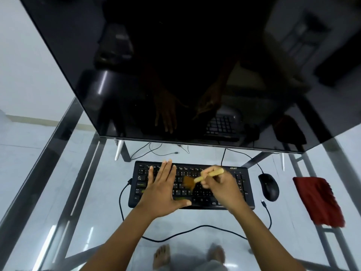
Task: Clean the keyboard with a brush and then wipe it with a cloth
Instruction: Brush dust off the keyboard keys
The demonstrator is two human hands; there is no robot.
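The left hand (162, 185) lies flat on the keyboard (243, 182), fingers (168, 170) straight; the right hand (223, 189) grips the brush (210, 175), bristles on keys. The cloth (318, 200) lies at three o'clock.

Keyboard (197, 193) in the middle of the table (97, 192), monitor (185, 65) behind it, mouse (268, 186) just right, cloth (318, 200) further right near the right edge.

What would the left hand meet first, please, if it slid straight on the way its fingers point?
Probably the lower edge of the monitor, beyond the keyboard, though the left hand might pass beneath it; depth is unclear.
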